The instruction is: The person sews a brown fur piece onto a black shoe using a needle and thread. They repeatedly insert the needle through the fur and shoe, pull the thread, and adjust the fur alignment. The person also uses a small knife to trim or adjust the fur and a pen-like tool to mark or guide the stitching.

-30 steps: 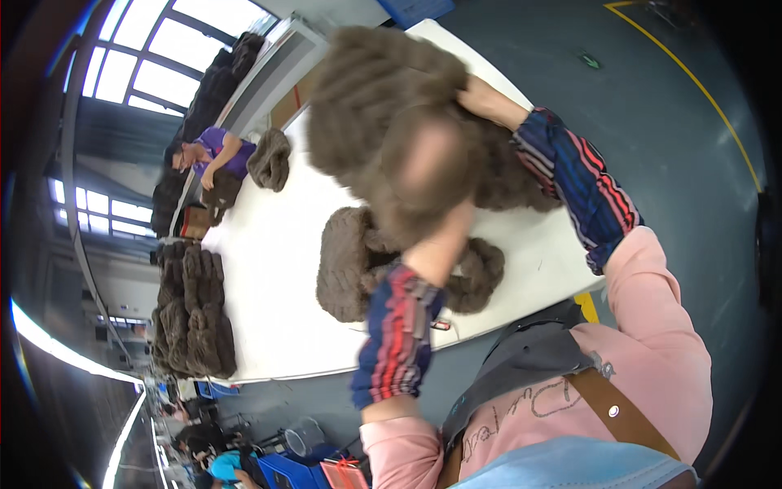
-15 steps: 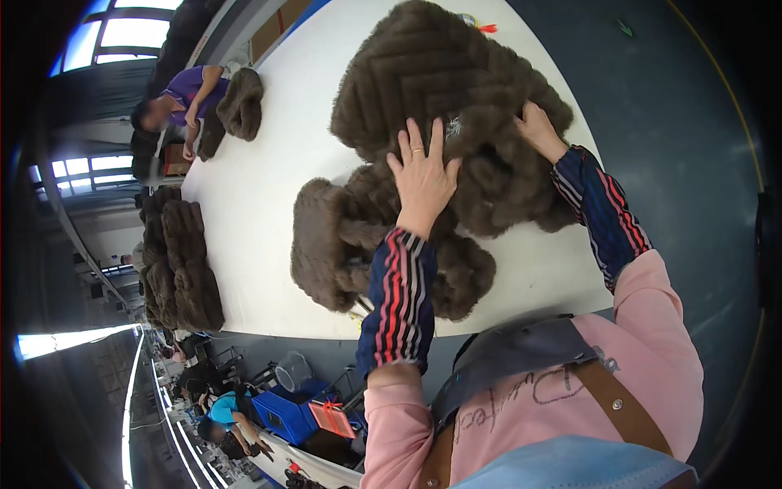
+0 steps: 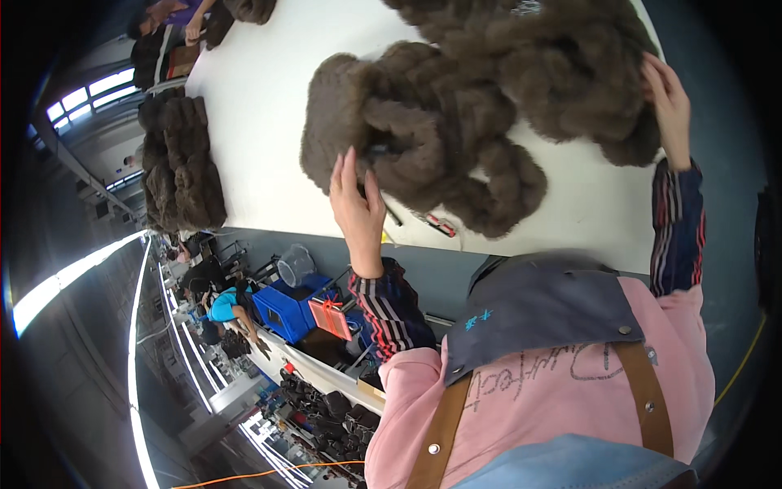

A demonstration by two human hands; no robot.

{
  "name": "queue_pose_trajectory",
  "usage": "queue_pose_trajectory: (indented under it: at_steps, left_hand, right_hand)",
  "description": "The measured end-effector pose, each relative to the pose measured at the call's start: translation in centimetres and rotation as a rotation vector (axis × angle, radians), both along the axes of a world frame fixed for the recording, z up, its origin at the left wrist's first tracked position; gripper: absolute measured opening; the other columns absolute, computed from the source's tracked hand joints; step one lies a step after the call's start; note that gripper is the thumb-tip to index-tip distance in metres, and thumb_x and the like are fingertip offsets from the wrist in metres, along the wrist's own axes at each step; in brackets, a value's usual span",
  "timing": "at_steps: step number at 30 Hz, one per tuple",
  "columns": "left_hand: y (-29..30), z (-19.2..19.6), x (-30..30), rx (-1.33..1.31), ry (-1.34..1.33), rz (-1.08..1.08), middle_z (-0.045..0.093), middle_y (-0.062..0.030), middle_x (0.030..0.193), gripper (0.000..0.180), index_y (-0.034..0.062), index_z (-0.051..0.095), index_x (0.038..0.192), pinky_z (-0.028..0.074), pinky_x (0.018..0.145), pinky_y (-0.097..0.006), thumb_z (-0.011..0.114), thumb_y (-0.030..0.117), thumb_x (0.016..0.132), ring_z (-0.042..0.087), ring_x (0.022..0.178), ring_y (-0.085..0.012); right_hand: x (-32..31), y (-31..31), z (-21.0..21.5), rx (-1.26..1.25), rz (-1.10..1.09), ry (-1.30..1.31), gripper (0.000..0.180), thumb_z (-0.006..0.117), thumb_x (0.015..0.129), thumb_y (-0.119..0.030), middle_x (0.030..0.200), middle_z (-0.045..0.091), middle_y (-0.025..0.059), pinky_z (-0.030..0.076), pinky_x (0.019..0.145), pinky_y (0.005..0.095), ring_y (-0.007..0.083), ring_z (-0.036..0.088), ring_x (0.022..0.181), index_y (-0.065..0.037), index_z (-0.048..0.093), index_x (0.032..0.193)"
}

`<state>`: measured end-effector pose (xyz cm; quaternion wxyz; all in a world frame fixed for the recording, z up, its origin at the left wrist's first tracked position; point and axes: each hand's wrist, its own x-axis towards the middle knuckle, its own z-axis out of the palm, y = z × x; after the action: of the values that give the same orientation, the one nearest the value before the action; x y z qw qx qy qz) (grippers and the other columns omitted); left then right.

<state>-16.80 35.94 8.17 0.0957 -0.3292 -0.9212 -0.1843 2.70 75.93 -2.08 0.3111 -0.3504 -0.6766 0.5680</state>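
A large brown fur garment (image 3: pixel 570 73) lies bunched at the upper right of the white table. My right hand (image 3: pixel 672 114) is at its right edge, fingertips against the fur and fingers stretched out. Nearer to me and to the left is a second heap of brown fur (image 3: pixel 399 122), with folds, a dark opening and a loop-like end at its right. My left hand (image 3: pixel 358 216) is at its lower left edge, fingers extended and thumb apart. Beside that hand, partly under the fur, lie a thin dark tool (image 3: pixel 393 215) and a small red-and-black tool (image 3: pixel 441 226).
The white table (image 3: pixel 261 147) curves along its near edge. A stack of brown fur pieces (image 3: pixel 179 163) sits at its left side. A person in purple (image 3: pixel 167 12) works at the far left corner. Below the table are blue bins (image 3: pixel 285 310) and a person in turquoise (image 3: pixel 224 306).
My view has swung toward the near edge of the table. My left hand has gone from atop the large garment to the smaller heap's near edge. My right hand has shifted along the garment's edge.
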Motion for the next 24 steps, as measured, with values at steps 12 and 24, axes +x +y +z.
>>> queue_pose_trajectory:
  at_steps: [12, 24]
  left_hand:
    - [-5.6, -5.7, -5.5, -0.330, 0.107, -0.091, 0.026, -0.0199, 0.133, 0.078, 0.0161, 0.028, 0.132, 0.025, 0.093, -0.050, 0.053, 0.004, 0.059, 0.030, 0.119, -0.0360]
    - [-10.1, -4.6, -16.9, 1.236, -1.281, 0.248, 0.057, -0.0087, 0.104, 0.037, 0.0027, 0.052, 0.107, 0.042, 0.082, -0.033, 0.056, 0.029, 0.082, 0.054, 0.093, -0.0206]
  right_hand:
    - [-1.1, -17.0, 6.2, 0.149, 0.237, 0.032, 0.018, 0.049, 0.085, -0.006, 0.082, 0.055, -0.0006, 0.040, 0.063, 0.0173, 0.0050, 0.050, 0.072, -0.002, 0.056, 0.101]
    - [-7.1, -32.4, 5.8, 0.180, 0.476, -0.095, 0.012, 0.053, 0.081, -0.003, 0.075, 0.055, 0.0050, 0.041, 0.055, 0.0201, 0.0087, 0.051, 0.062, -0.001, 0.056, 0.092]
